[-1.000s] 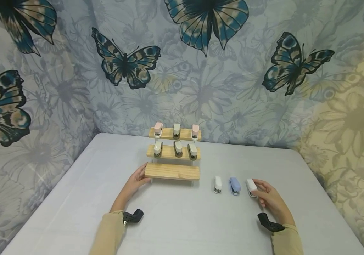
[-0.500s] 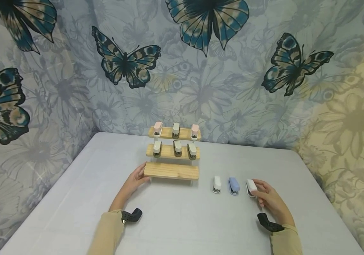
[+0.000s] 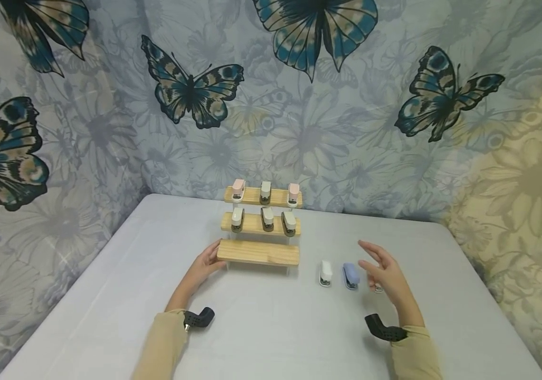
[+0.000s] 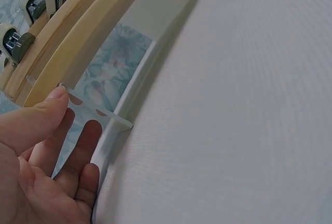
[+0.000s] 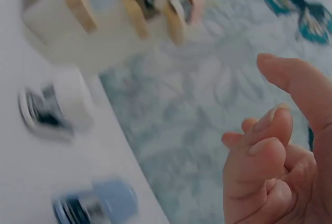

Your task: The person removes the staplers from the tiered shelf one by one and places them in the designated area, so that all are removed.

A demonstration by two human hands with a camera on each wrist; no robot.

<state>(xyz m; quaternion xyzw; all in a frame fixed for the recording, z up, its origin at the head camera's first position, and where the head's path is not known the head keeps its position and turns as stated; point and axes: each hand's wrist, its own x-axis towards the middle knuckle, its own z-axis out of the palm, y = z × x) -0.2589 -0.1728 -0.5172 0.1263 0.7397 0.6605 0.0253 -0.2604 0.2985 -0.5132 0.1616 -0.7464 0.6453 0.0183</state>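
Your left hand (image 3: 202, 269) rested against the left end of the wooden rack's (image 3: 257, 253) bottom shelf, thumb on the wood, fingers relaxed along its clear side panel. Your right hand (image 3: 383, 271) hovered above the table (image 3: 271, 327) with fingers spread apart, holding nothing. A white stapler (image 3: 325, 273) and a blue stapler (image 3: 350, 276) lay just left of it on the table; a third one sat mostly hidden behind that hand. Six small staplers filled the upper two shelves.
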